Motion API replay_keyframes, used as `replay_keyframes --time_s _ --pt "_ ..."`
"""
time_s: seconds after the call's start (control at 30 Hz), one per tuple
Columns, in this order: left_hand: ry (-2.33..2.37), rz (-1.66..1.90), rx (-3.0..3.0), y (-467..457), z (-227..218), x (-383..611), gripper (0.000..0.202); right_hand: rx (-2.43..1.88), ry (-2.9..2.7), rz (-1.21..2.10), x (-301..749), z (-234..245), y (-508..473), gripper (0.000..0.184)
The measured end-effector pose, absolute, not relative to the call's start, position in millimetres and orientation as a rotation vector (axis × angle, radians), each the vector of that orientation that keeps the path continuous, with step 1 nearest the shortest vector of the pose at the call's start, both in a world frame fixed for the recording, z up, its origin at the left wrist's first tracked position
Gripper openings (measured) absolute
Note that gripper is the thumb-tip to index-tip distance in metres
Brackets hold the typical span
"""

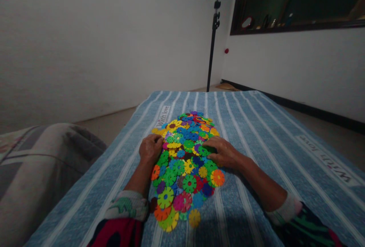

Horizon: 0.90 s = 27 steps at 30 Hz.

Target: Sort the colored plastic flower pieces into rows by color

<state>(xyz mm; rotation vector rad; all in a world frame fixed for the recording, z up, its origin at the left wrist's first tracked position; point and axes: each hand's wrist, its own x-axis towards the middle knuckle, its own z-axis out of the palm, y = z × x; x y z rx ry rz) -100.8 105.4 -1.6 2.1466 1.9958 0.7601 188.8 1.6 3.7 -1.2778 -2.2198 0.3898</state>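
Note:
A heap of flat plastic snowflake discs in green, yellow, blue, orange, pink and purple lies on a blue striped cloth. My left hand rests at the heap's left edge, fingers curled down onto the discs there. At the heap's right side, my right hand lies with its fingers bent around a green disc. Both forearms come in from the bottom in patterned sleeves.
The cloth, printed "With love", covers a raised flat surface. A grey folded blanket sits at the left. Behind stand a light stand with a bar lamp, a white wall and a dark-framed window.

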Motion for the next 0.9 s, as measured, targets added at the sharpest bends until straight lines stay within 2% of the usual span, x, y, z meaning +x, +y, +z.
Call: replay_keyframes --time_s 0.2,0.5,0.7,0.9 --pt "1.998 0.770 2.168 105 -3 -100 0.033 -1.271 -2.150 0.359 185 1 1 0.040" --pt "2.013 0.756 2.165 107 -3 -101 0.031 -1.251 -2.178 0.304 174 2 -1 0.031" --pt "2.013 0.731 2.155 105 -1 -99 0.034 -1.254 -2.116 0.322 171 -1 -2 0.032" --pt "2.036 0.703 2.134 103 0 -96 0.035 -1.263 -1.969 0.403 182 11 -4 0.040"
